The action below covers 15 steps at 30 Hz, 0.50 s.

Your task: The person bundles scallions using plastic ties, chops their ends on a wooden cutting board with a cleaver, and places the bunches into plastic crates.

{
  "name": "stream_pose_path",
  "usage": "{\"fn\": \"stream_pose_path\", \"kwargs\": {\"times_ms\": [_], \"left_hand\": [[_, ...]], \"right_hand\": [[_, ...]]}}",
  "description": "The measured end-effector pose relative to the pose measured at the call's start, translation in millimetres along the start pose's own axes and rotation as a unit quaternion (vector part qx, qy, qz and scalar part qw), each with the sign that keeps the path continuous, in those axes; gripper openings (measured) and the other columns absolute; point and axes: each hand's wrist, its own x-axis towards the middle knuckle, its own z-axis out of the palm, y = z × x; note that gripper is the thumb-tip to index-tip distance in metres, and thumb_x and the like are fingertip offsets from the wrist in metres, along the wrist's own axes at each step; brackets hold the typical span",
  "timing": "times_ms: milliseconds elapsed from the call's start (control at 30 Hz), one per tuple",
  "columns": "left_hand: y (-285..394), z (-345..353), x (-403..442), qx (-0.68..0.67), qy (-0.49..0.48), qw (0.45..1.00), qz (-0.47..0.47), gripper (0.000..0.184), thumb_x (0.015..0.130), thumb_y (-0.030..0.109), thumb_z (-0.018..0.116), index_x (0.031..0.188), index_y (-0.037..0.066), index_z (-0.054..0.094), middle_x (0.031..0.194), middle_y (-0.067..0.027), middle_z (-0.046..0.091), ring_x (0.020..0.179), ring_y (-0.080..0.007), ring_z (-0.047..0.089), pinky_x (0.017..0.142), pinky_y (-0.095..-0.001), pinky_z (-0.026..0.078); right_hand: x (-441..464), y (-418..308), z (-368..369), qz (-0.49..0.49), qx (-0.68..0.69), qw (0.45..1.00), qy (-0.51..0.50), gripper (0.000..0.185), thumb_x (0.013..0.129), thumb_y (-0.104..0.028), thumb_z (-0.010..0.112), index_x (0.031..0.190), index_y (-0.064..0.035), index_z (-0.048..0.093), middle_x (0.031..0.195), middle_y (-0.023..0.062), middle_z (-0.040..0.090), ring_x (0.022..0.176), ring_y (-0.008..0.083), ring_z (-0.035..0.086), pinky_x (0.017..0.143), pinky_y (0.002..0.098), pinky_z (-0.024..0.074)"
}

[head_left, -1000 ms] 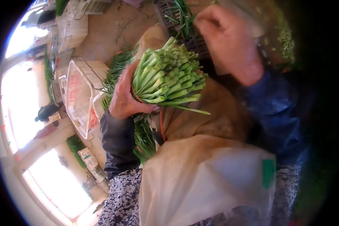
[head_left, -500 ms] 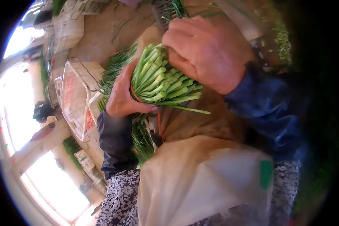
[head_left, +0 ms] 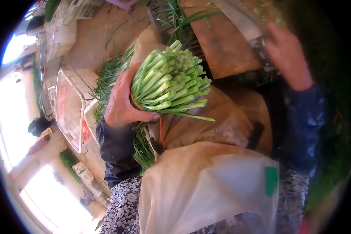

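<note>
My left hand is wrapped around a thick bundle of green stalks, its thumb along the lower side. The cut ends face right and up, and one longer stalk sticks out below the rest. A thin red band circles the bundle beside my thumb. To the upper right, my right hand is apart from the bundle, near the end of a pale flat strip. Motion smears its fingers, so what they hold, if anything, cannot be made out.
A brown board lies beyond the bundle, beside a dark crate with loose green leaves. Clear baskets with wire handles stand at the left. A pale apron covers my lap. Cut bits lie on the ground at upper right.
My right hand passed over the stalk ends, then moved away to the right, uncovering the brown board. My left hand still holds the bundle and sits slightly further left in view.
</note>
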Motion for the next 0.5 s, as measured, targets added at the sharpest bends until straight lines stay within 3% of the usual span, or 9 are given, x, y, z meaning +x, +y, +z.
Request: {"fn": "stream_pose_path", "kwargs": {"times_ms": [67,133,233,333,400,467,500], "left_hand": [[0,1,0,0.004,-0.003,1.0,0.003,0.104,0.041,0.029,0.086,0.133,-0.001,0.047,0.12,-0.0188,0.058,0.113,-0.0355,0.055,0.101,-0.0413,0.04],[-2,0,-2,0.004,0.0,1.0,0.002,0.105,0.041,0.03,0.086,0.134,0.0,0.047,0.12,-0.0189,0.058,0.114,-0.0359,0.054,0.101,-0.0416,0.039],[-5,-3,-5,0.001,-0.003,1.0,-0.011,0.109,0.041,0.032,0.087,0.136,0.001,0.045,0.123,-0.0187,0.056,0.118,-0.0366,0.051,0.104,-0.0433,0.036],[1,-9,-9,0.02,-0.01,0.999,-0.03,0.117,0.041,0.038,0.088,0.141,0.001,0.039,0.131,-0.0194,0.052,0.125,-0.0383,0.046,0.11,-0.0455,0.029],[8,-12,-12,0.12,0.005,0.992,0.025,0.125,0.042,0.045,0.089,0.144,-0.001,0.035,0.137,-0.0197,0.049,0.128,-0.0385,0.044,0.112,-0.045,0.026],[8,-6,-17,0.018,0.004,1.0,0.013,0.128,0.046,0.054,0.088,0.146,-0.003,0.031,0.14,-0.0208,0.045,0.128,-0.0371,0.045,0.111,-0.043,0.029],[11,6,-16,-0.064,0.051,0.996,0.017,0.125,0.049,0.056,0.087,0.145,-0.003,0.032,0.138,-0.0209,0.047,0.126,-0.0359,0.048,0.109,-0.0417,0.032]], "right_hand": [[9,-71,14,-0.026,0.287,0.955,0.065,0.02,0.078,-0.008,0.063,0.097,-0.0039,0.059,0.086,0.0159,0.061,0.078,0.0352,0.061,0.067,0.0424,0.0474],[15,-107,18,-0.092,0.365,0.926,-0.005,0.025,0.077,0.004,0.064,0.101,-0.0021,0.061,0.09,0.0106,0.06,0.079,0.0269,0.059,0.071,0.0345,0.0482],[29,-127,45,-0.171,0.359,0.917,0.02,0.024,0.076,0.0,0.068,0.099,-0.0028,0.061,0.086,0.0095,0.058,0.077,0.0243,0.058,0.067,0.0332,0.0466],[38,-131,47,-0.186,0.342,0.921,0.005,0.021,0.077,-0.002,0.07,0.096,-0.0029,0.063,0.082,0.0089,0.056,0.075,0.0251,0.057,0.066,0.0335,0.0457],[37,-134,54,-0.174,0.363,0.915,0.024,0.019,0.077,-0.002,0.071,0.094,-0.0026,0.063,0.081,0.0088,0.056,0.075,0.0254,0.057,0.065,0.0333,0.0456],[36,-135,58,-0.158,0.383,0.909,0.038,0.018,0.076,-0.002,0.071,0.092,-0.0022,0.063,0.08,0.0088,0.055,0.074,0.0256,0.057,0.065,0.033,0.0455],[37,-136,60,-0.185,0.375,0.907,0.048,0.014,0.079,-0.003,0.07,0.091,-0.0019,0.064,0.08,0.0067,0.057,0.074,0.022,0.057,0.065,0.0316,0.0459]]}}
